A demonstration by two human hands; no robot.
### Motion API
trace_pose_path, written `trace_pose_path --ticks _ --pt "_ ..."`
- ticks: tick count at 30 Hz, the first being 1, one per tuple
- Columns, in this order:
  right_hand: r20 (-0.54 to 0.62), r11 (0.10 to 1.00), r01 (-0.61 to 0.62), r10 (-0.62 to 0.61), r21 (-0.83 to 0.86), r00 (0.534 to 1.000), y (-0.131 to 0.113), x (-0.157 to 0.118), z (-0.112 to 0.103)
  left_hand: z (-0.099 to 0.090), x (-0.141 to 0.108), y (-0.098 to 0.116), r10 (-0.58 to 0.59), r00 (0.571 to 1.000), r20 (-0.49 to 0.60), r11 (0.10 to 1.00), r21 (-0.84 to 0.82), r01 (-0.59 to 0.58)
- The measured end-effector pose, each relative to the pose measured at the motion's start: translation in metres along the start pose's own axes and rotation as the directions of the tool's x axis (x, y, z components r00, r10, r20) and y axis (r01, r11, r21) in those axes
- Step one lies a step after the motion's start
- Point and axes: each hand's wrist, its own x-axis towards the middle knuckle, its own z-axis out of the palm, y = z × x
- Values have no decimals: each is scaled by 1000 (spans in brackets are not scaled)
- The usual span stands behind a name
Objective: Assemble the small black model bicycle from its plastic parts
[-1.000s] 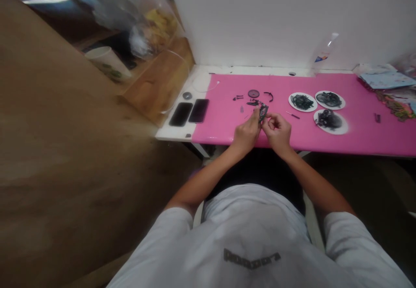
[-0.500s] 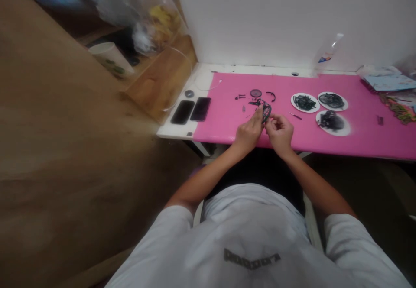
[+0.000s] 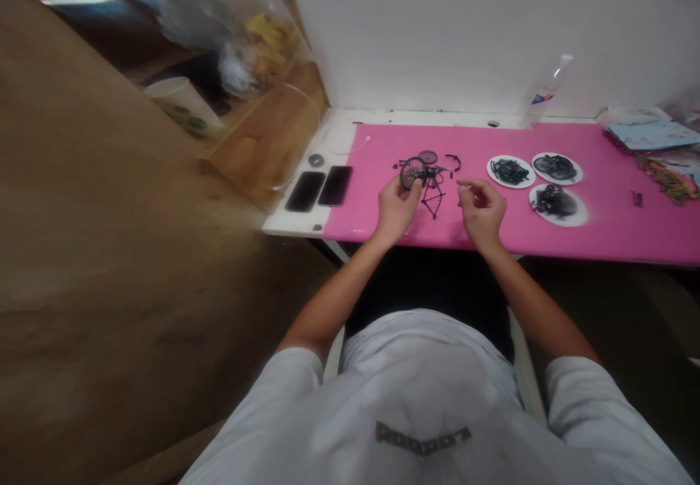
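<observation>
My left hand (image 3: 399, 208) grips a small black spoked wheel (image 3: 411, 173) between thumb and fingers, with a thin black bicycle frame (image 3: 434, 197) joined to it or right beside it. To the right, my right hand (image 3: 482, 211) is apart from the frame, its thumb and index finger close together; anything between them is too small to make out. Another wheel (image 3: 428, 157) lies flat on the pink mat (image 3: 372, 211), just behind the held one. A curved black part (image 3: 453, 161) rests to the right of that wheel.
Three white plates, one of them in front (image 3: 580, 214), hold black parts at the right. Two phones, the nearer-right one dark (image 3: 335, 186), lie at the left. A clear bottle (image 3: 545, 91) stands at the back, and plastic packets (image 3: 650, 135) lie far right.
My hands have moved apart, the left one leftward with the wheel. The wheel and frame now show more fully, and the screwdriver seen earlier is hidden.
</observation>
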Motion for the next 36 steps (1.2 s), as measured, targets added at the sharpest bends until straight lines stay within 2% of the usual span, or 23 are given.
trace_pose_path --ticks 2,5,10,13,15,18,20,22,26,28,32,36 --pt "-23 999 -23 24 30 999 7 2 1 0 5 -3 -90 996 29 985 -148 93" --pt "-30 998 -47 48 31 998 15 2 4 -1 7 3 -142 985 96 947 -276 163" --pt "43 996 -83 82 19 996 18 0 7 -4 4 23 -154 966 209 931 -295 213" --pt "85 997 -79 78 11 993 19 0 7 -4 4 25 -142 964 226 930 -302 208" --pt "63 998 -65 65 -3 996 20 0 6 -2 3 21 -116 970 212 944 -281 175" --pt "-40 999 -39 39 -1 998 16 0 5 1 0 13 -46 989 141 976 -207 75" --pt "-103 1000 -1 1 -2 995 9 -1 4 4 -5 9 23 997 78 992 -122 -14" --pt "-97 998 60 -62 -24 993 0 -5 3 5 -11 8 94 994 52 996 -6 -94" --pt "41 972 209 -205 -104 978 -15 -14 3 5 -25 10 199 973 120 951 216 -221" --pt "72 956 262 -254 -131 965 -18 -17 3 4 -29 11 238 955 176 916 287 -282" --pt "42 919 349 -348 -184 937 -14 -17 2 3 -35 8 305 919 250 853 357 -380" --pt "31 853 447 -456 -270 889 -6 -15 0 4 -38 5 333 904 269 821 388 -418"
